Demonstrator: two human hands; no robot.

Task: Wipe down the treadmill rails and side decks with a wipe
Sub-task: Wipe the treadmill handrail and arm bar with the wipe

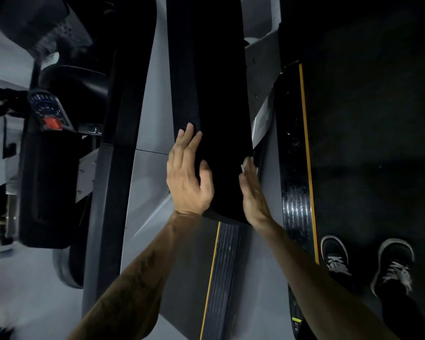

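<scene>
A wide black treadmill rail [214, 99] runs down the middle of the head view. My left hand [187, 173] rests on its left side, fingers straight along the edge and thumb across the top. My right hand [252, 190] presses flat against the rail's right side with a white wipe [246, 165] under the fingers; only a small bit of the wipe shows. Below the rail lies a ribbed side deck [221, 278] with a yellow line. Another black side deck [296, 168] with a yellow edge runs to the right.
The dark treadmill belt [373, 143] fills the right, with my two dark shoes [366, 261] standing on it. A neighbouring machine's console with a red stop button [51, 122] sits at the left. Grey frame panels [152, 119] lie between the machines.
</scene>
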